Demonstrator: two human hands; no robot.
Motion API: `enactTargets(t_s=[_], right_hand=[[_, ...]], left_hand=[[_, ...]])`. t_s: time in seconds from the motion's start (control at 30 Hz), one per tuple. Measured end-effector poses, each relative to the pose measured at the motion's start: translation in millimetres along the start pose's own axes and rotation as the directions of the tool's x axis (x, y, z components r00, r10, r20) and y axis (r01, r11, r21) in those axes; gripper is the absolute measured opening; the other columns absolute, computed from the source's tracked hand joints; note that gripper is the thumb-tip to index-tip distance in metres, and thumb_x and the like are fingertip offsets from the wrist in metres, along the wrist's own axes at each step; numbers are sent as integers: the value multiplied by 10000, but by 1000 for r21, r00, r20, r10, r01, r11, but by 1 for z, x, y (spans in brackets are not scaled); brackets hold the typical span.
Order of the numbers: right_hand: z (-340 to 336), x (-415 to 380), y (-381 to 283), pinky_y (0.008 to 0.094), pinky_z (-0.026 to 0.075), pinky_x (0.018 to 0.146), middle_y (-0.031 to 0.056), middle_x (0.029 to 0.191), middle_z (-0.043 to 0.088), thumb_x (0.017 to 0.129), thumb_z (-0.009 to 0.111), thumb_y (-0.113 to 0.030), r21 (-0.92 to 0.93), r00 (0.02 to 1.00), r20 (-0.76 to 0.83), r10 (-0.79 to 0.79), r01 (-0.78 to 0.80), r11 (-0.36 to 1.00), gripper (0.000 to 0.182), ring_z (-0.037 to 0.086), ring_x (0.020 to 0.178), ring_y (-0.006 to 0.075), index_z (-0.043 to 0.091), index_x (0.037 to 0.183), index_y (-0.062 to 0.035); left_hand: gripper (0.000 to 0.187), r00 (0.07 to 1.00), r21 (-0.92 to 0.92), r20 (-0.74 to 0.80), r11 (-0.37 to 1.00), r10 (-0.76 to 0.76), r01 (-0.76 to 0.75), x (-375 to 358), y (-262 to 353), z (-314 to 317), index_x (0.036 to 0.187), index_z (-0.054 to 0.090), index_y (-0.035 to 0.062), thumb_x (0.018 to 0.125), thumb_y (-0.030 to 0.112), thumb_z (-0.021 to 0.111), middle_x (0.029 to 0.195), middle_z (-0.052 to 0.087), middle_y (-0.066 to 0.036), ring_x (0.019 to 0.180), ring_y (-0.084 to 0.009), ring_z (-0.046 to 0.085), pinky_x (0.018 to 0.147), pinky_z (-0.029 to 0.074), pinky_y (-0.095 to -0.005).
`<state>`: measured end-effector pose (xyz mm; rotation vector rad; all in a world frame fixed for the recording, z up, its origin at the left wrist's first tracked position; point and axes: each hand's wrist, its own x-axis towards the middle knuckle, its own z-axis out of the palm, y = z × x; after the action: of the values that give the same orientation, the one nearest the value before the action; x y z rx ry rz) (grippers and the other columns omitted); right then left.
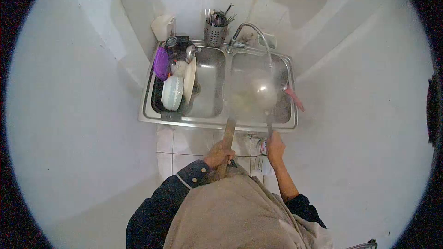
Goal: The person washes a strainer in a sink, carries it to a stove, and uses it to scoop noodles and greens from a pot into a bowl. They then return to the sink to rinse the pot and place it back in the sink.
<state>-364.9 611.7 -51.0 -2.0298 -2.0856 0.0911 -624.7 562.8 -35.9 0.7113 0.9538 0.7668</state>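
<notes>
My left hand (219, 154) is closed around a flat wooden handle (229, 131), which crosses the sink's front rim. Its far end reaches a blurred, yellowish-green patch over the right basin. My right hand (276, 148) grips the dark handle of a ladle-like utensil (264, 93) with a round, shiny head. That head lies inside the right basin, below the curved faucet (251, 25). Haze blurs both far ends, and I cannot tell exactly what the wooden handle belongs to.
In the left basin, a purple basket (161, 63), a white bowl (172, 93) and a cream plate (189, 80) lean together. A perforated cutlery holder (215, 34) stands behind the sink (194, 122). Something red (294, 99) hangs over the right rim. Containers (263, 165) stand on the floor below.
</notes>
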Motion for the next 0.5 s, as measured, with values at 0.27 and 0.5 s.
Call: enactTargets(t_s=[0.27, 0.5], right_hand=[[-6, 1, -2, 520, 439, 682, 194, 904, 576, 804, 505, -121, 0, 994, 93, 62, -62, 998, 235, 568, 862, 381, 506, 1023, -37], [0, -6, 4, 491, 436, 593, 193, 819, 565, 745, 558, -95, -61, 999, 17, -33, 34, 998, 268, 562, 713, 406, 463, 986, -27]], left_hand=[[208, 999, -43, -12, 998, -53, 52, 0, -13, -1, 858, 496, 19, 763, 129, 643, 606, 540, -38, 491, -154, 543, 471, 462, -297], [154, 999, -18, -6, 999, 38, -38, -3, -9, 4, 708, 525, 24, 775, 131, 613, 582, 542, -42, 496, -160, 549, 492, 457, -293]])
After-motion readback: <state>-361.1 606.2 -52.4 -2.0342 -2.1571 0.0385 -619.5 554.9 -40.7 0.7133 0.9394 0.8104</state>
